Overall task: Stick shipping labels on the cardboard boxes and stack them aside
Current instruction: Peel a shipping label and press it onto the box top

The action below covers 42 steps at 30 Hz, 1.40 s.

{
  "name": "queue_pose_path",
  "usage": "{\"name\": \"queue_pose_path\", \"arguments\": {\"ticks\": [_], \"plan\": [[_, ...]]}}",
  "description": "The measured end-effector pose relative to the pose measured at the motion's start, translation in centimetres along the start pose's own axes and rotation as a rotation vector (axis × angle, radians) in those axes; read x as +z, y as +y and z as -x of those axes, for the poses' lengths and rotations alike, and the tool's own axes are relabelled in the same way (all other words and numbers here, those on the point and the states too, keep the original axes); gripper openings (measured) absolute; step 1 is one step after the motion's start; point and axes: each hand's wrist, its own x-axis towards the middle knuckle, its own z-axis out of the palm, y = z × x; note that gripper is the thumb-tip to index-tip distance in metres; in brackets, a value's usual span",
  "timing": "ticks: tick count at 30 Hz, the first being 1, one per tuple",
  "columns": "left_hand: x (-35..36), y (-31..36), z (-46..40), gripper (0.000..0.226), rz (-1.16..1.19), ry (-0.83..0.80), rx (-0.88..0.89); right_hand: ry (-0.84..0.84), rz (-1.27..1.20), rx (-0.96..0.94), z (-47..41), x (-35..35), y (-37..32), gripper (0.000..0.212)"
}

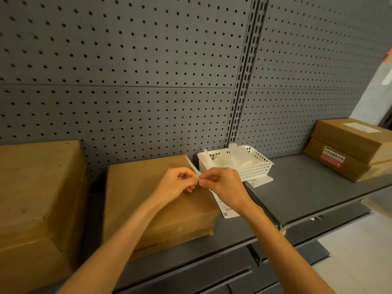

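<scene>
While both hands meet above the middle box (pixel 148 200) on the shelf (pixel 307 187), left grip (pixel 178 183) and right grip (pixel 222 185) each pinch the label (pixel 228 211); two labelled boxes (pixel 352 149) are stacked at right.

A white shipping label (pixel 226 210) hangs beside a plain brown cardboard box (pixel 157 200) lying flat on the shelf (pixel 307 187), with two stacked boxes (pixel 352 149) far right.

The right hand (pixel 222 185) covers most of the shipping label (pixel 228 211) — its print is too small to read; the left-hand box (pixel 34 200) is cropped by the frame edge.
</scene>
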Motion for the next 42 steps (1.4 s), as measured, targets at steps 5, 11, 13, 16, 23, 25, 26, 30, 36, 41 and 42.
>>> {"name": "queue_pose_path", "arguments": {"ticks": [5, 11, 13, 16, 23, 25, 26, 30, 36, 41, 42], "plan": [[0.3, -0.4, -0.1, 0.018, 0.003, -0.03, 0.052, 0.027, 0.021, 0.007, 0.4, 0.0, 0.0, 0.013], [0.4, -0.6, 0.0, 0.021, -0.009, -0.048, 0.08, 0.066, 0.012, 0.028, 0.8, 0.3, -0.1, 0.011], [0.4, -0.7, 0.0, 0.022, -0.012, -0.051, 0.083, 0.084, 0.017, 0.034, 0.9, 0.5, -0.1, 0.01], [0.5, -0.7, 0.0, 0.021, -0.009, -0.051, 0.089, 0.111, 0.033, 0.042, 0.9, 0.7, 0.0, 0.009], [0.4, -0.5, 0.0, 0.013, 0.05, 0.031, 0.083, 0.223, 0.022, 0.11, 0.5, 0.4, 0.1, 0.011], [0.3, -0.3, 0.0, 0.016, 0.076, 0.058, 0.067, 0.267, -0.005, 0.142, 0.4, 0.0, 0.4, 0.011], [0.3, -0.2, -0.1, 0.015, 0.077, 0.069, 0.055, 0.285, -0.02, 0.155, 0.3, -0.2, 0.6, 0.011], [-0.2, 0.1, -0.6, 0.008, 0.053, 0.13, 0.029, 0.333, -0.078, 0.201, 0.1, -1.3, 1.6, 0.012], [-1.8, 1.0, -1.9, 0.009, 0.02, 0.237, 0.019, 0.346, -0.238, 0.248, -1.3, -3.5, 2.5, 0.015], [-1.9, 1.9, -4.5, 0.009, -0.031, 0.347, -0.001, 0.336, -0.336, 0.261, -2.9, -6.1, 3.8, 0.017], [-1.8, 2.0, -5.1, 0.009, -0.042, 0.362, -0.009, 0.341, -0.35, 0.262, -3.1, -6.8, 4.0, 0.017]]}}
